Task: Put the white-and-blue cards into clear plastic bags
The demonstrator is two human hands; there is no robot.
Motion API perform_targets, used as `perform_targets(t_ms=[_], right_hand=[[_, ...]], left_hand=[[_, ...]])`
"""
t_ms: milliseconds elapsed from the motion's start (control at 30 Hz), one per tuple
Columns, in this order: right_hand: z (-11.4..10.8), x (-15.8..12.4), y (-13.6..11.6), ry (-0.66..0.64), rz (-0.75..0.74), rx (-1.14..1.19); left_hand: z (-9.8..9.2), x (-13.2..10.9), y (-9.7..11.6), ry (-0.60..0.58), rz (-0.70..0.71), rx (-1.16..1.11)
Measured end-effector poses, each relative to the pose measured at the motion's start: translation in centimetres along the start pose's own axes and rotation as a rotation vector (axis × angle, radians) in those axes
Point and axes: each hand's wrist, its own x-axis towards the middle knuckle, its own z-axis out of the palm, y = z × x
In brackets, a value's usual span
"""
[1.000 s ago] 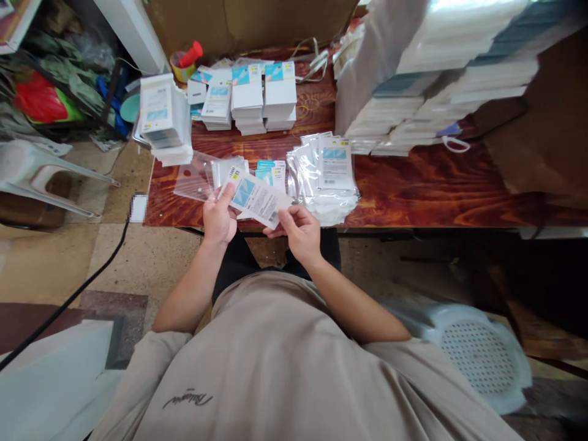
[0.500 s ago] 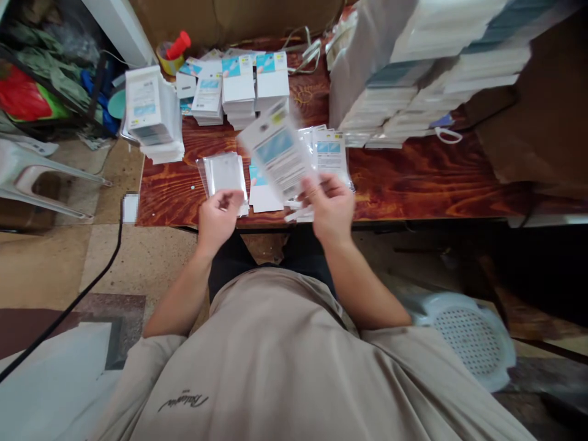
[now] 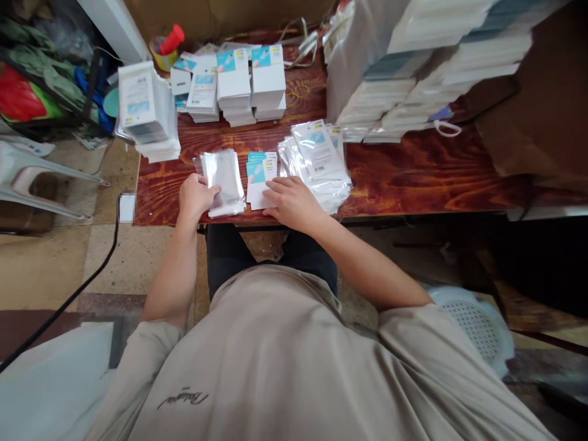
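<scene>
My left hand [image 3: 196,196] is at the left edge of a pile of clear plastic sleeves [image 3: 225,177]. Its thumb presses on the top sleeve, and its fingers are curled against the edge. Just right of that pile lies a small stack of blue-and-white cards [image 3: 257,177]. My right hand [image 3: 294,201] rests over the right part of these cards with its fingers stretched out, partly covering them. Beyond it, a loose heap of sleeved cards [image 3: 319,150] spreads over the table, the top one lying at a tilt.
Stacks of cards [image 3: 234,86] line the back of the wooden table [image 3: 413,184]. A taller packed stack [image 3: 138,110] stands at the back left, near a tape roll [image 3: 164,56]. High wrapped piles [image 3: 390,92] rise at the right. A white stool [image 3: 478,327] is below.
The sleeved card that my right hand held up now lies on the heap at right. My right hand has come down onto the cards, and my left hand has moved left onto the sleeves.
</scene>
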Motion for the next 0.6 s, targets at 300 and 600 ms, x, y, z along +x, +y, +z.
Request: perform_targets(t_ms=[300,600], right_hand=[[-1.4,2.9,0.0,-0.433,-0.263,-0.253],[-0.9,1.5,-0.5,-0.331,-0.173,-0.197]], left_hand=[[-1.7,-1.2,0.1,0.103,0.111,-0.007],[-0.8,-1.7,0.6,0.287,0.195,-0.551]])
